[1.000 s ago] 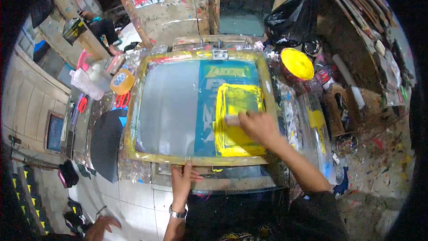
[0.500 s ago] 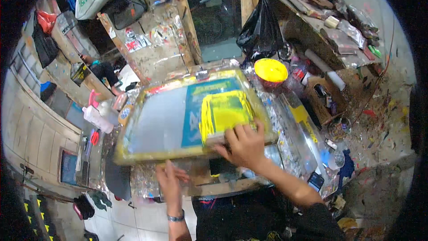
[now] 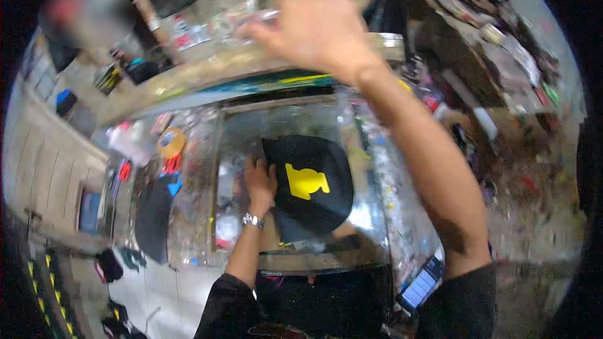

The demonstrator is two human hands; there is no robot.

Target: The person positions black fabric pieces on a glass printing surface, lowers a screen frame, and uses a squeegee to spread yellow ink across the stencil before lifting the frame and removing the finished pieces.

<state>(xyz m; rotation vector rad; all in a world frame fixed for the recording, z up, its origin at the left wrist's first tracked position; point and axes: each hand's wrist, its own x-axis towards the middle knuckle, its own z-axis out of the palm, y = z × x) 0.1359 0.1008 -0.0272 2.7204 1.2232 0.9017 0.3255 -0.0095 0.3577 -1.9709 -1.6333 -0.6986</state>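
A screen printing frame is tilted up, its near wooden edge raised above the table. My right hand, smeared by motion, is closed over this edge, with the fingertips hidden. Under the frame, a black rounded panel lies flat on the glass-like table surface and bears a bright yellow printed shape. My left hand rests at the panel's left edge with fingers stretched out. A silver watch is on that wrist.
Left of the work area lie a tape roll, red-handled scissors and another black panel. A lit phone sits at the table's right front edge. Wooden strips are stacked at the upper right.
The frame has swung up from lying flat, uncovering the black panel with its yellow print. My right hand has moved up and away; my left hand has moved onto the panel's edge.
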